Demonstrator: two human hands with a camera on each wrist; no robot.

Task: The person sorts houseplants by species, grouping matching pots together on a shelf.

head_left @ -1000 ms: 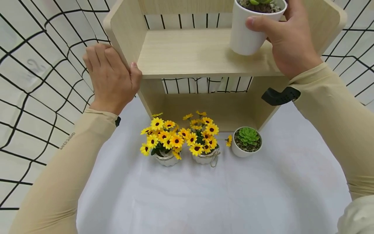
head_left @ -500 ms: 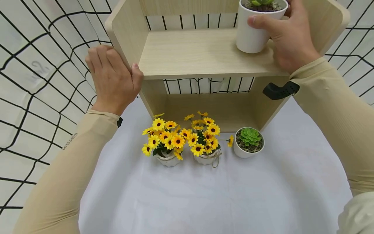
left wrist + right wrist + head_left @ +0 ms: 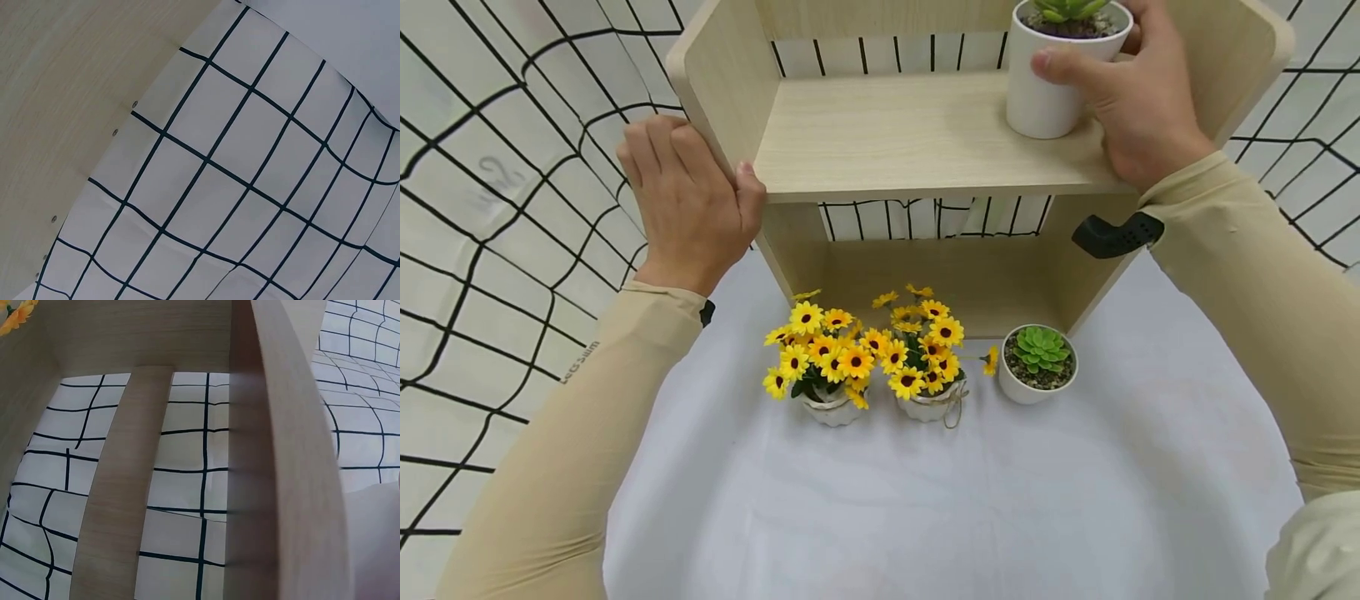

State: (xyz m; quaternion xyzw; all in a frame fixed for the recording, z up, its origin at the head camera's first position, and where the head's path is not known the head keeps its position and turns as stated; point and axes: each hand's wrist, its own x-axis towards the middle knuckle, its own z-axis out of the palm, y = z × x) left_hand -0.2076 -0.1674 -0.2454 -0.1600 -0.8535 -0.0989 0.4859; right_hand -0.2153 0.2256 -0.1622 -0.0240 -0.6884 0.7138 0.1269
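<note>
My right hand (image 3: pixel 1138 96) grips a white pot (image 3: pixel 1047 96) with a green succulent (image 3: pixel 1067 8) in gravel, thumb across its front. The pot stands upright at the right of the upper board (image 3: pixel 887 137) of a pale wooden shelf. At the shelf's left side panel (image 3: pixel 730 92), my left hand (image 3: pixel 688 196) holds the front edge, thumb toward the inside and fingers along the outside. The panel's outer face (image 3: pixel 75 94) shows in the left wrist view, without the hand. The right wrist view shows the shelf's underside and back rail (image 3: pixel 119 487); the hand and pot are hidden there.
In front of the shelf, two pots of yellow flowers (image 3: pixel 823 354) (image 3: pixel 925 350) and a small white succulent pot (image 3: pixel 1037 364) stand on the white cloth (image 3: pixel 880 500). Black wire grid (image 3: pixel 505 217) lines both sides and the back.
The pot in my right hand has moved slightly right and settled onto the upper board, now more upright. My left hand keeps its hold on the side panel.
</note>
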